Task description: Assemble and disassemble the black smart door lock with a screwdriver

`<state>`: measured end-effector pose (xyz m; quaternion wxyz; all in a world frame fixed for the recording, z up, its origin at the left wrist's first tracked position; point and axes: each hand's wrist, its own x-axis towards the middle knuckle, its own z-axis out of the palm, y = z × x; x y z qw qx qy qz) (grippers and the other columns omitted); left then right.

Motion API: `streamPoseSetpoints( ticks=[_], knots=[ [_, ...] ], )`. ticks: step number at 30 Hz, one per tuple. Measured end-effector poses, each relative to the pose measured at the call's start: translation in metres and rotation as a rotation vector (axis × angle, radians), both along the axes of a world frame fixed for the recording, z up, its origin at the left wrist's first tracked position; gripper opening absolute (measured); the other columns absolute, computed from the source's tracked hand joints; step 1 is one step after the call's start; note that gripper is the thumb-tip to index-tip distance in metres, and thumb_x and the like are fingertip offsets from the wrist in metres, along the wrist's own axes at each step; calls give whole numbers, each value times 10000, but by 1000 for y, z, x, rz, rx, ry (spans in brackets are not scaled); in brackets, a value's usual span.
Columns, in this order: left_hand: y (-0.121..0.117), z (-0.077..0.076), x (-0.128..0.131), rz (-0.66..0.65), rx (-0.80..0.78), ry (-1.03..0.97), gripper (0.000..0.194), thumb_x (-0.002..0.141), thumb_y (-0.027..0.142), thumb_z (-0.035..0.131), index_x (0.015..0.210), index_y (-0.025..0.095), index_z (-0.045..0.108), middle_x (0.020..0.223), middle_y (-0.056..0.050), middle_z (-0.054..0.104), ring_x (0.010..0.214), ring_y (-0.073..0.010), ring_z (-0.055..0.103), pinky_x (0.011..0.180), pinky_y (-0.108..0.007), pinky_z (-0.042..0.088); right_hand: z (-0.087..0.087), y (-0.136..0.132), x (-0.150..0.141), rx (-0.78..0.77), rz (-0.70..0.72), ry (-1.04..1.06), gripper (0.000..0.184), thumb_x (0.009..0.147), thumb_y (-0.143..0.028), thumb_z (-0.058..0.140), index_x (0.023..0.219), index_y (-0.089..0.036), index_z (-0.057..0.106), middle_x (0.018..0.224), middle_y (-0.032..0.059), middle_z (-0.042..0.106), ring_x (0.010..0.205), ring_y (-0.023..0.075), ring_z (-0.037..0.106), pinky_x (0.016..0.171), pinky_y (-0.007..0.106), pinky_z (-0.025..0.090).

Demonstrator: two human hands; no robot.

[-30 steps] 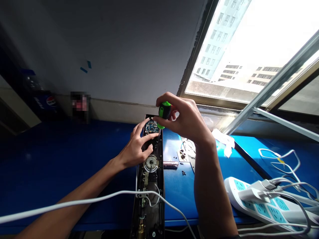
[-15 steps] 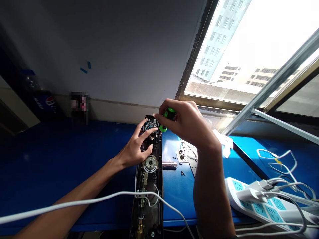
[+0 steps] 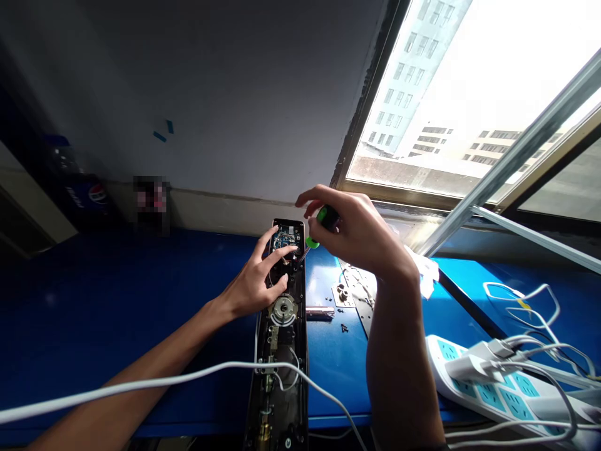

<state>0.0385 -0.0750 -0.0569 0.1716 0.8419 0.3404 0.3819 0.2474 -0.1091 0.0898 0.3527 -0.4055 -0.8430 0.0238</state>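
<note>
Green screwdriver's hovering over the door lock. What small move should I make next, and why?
Probably lower the green screwdriver tip to the spot beside the circuit board: your right hand holds it above there, your left hand steadies the door lock, and loose screws lie on the table.

I'm working at what's looking like a repair bench in an office building, on an upper floor by the look of it. I'm leaning over a long blue-topped bench (image 3: 117, 275), with an opened electronic door lock (image 3: 284, 307) lying on it and loose screws (image 3: 345, 327) scattered alongside. I'm gripping a green-handled screwdriver (image 3: 326, 219), and a white power strip (image 3: 488, 401) is feeding chargers to my right. Through the big window (image 3: 493, 62), I'm seeing a glass tower (image 3: 399, 75) and blocky office buildings (image 3: 493, 141). Behind the bench, a plain grey wall (image 3: 211, 94) is rising, dotted with blue tape (image 3: 162, 133), and a Pepsi logo (image 3: 97, 194) is showing in the dark corner.
</note>
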Motion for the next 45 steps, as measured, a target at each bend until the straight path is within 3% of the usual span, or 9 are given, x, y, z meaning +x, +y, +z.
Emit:
streamPoseSetpoints(
  ticks=[2,8,13,18,23,28,34,39,45],
  knots=[
    [1,-1,0,1,-2,4,571,934,226,631,1494,295,550,1767,-90,110,1522,-382,423,1239,-592,409,1,-1,1,-4,-7,-30,400,865,-196,632,1260,-229,684,1040,40,749,763,136,643,673,295,474],
    [0,0,0,26,17,39,560,936,247,632,1489,304,561,1765,-73,125,1555,-399,360,1240,-599,406,-1,0,-2,27,-45,40,232,947,-251,593,1081,-186,770,814,23,749,678,125,637,679,302,495],
    [1,1,0,0,6,22,549,935,247,625,1479,287,565,1768,-72,108,1485,-361,474,1218,-537,464,0,-2,-5,-5,13,6,529,849,-163,615,1370,-248,644,950,7,748,680,120,584,661,296,474],
    [1,0,0,18,14,43,552,939,253,622,1486,305,566,1764,-59,117,1573,-394,324,1245,-586,407,0,-2,-3,35,-45,33,226,948,-255,601,1100,-195,757,787,7,723,663,118,598,683,301,469],
    [1,0,0,4,-22,36,540,946,260,615,1482,295,565,1769,-61,88,1573,-400,321,1258,-589,382,2,-3,0,-45,25,1,567,860,-143,599,1422,-215,587,915,8,741,665,118,576,622,282,447],
    [0,2,0,11,-24,46,541,942,276,618,1481,295,569,1770,-45,89,1577,-396,312,1269,-581,368,1,-2,0,-2,-53,18,272,944,-258,597,1179,-206,724,778,3,704,630,116,570,616,296,427],
    [0,2,0,14,-30,47,530,941,273,623,1468,297,580,1773,-38,75,1516,-375,426,1235,-534,444,1,-4,-1,9,-6,-6,487,863,-186,619,1349,-224,635,1016,22,732,684,113,577,669,296,469],
    [1,1,0,6,1,49,543,940,266,624,1481,284,572,1771,-53,77,1591,-389,282,1277,-576,357,0,-2,-2,31,-58,19,229,934,-262,605,1114,-196,731,785,-3,702,638,109,577,653,290,462],
    [1,1,0,6,-19,51,532,948,262,612,1478,281,569,1770,-59,69,1592,-386,285,1277,-571,356,2,-3,2,45,-16,-16,498,836,-181,646,1331,-235,647,1017,15,724,726,122,594,693,293,478]
  ],
)
